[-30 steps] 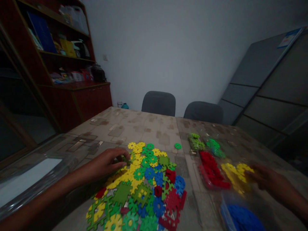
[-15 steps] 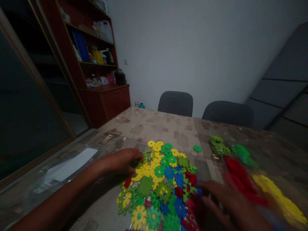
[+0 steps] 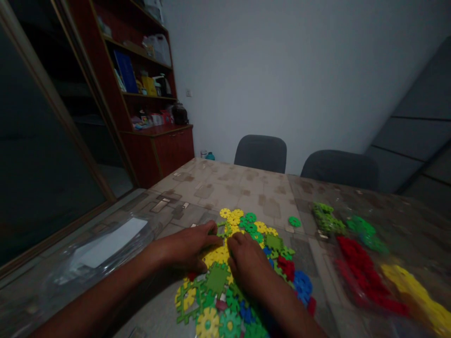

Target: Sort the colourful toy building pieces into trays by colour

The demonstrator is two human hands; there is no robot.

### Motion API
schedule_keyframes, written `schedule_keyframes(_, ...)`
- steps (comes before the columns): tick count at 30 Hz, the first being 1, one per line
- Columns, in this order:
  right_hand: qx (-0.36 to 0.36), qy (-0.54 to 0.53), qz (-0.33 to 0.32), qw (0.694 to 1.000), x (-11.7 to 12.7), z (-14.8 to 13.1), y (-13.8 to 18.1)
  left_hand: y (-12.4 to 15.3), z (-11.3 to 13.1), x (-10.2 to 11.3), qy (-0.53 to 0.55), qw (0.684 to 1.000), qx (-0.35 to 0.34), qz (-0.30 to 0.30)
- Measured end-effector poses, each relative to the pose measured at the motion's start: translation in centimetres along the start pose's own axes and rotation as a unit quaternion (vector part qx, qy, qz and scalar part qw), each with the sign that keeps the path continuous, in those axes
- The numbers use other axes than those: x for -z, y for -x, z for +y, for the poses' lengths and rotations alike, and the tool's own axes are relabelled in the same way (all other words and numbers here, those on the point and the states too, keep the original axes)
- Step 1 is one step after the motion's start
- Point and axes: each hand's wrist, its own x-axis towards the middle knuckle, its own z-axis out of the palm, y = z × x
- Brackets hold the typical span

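Observation:
A pile of plastic interlocking pieces lies on the table in front of me, with yellow flower-shaped discs, green discs and olive square pieces. My left hand rests at the left side of the yellow discs, thumb and fingers apart. Over the middle of the pile is my right hand, its fingers curled together and pointing down among the yellow discs. What lies under those fingers is hidden. Blue discs and red pieces show beyond my right forearm.
To the right are sorted groups of olive pieces, green pieces, red pieces and yellow pieces, with clear plastic around some. A lone green disc sits apart. Clear plastic bags with a white sheet lie left. Two chairs stand behind the table.
My right hand has moved left from the pile's right edge to its middle, close to my left hand. Blue discs now show at the right edge. The left hand stays by the yellow discs.

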Motion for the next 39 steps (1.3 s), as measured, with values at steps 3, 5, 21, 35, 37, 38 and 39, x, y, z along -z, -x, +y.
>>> schedule_keyframes(3,-0.022,0.015,-0.004,1.0,0.0,0.1,-0.1,-0.1,0.5,0.1,-0.003,1.0,-0.002,0.002)
schedule_keyframes(5,-0.028,0.023,-0.015,0.999,0.1,0.5,0.3,-0.1,0.7,0.1,0.001,1.0,-0.002,-0.001)
schedule_keyframes(21,-0.065,0.021,-0.005,0.998,0.8,0.5,-1.4,-0.2,0.8,-0.3,0.062,0.997,-0.039,0.003)
schedule_keyframes(35,-0.047,-0.082,-0.026,0.995,0.6,4.0,1.4,-0.6,1.6,-1.0,0.061,0.989,-0.131,0.021)
schedule_keyframes(37,-0.053,-0.091,-0.038,0.994,0.5,4.2,2.5,-0.9,1.5,-1.5,0.058,0.988,-0.139,0.033)
schedule_keyframes(38,-0.057,-0.095,-0.043,0.993,0.3,4.2,2.9,-1.1,1.5,-1.8,0.053,0.988,-0.14,0.039)
schedule_keyframes(39,-0.062,-0.097,-0.047,0.992,0.2,4.2,3.2,-1.3,1.4,-2.1,0.045,0.988,-0.141,0.043)
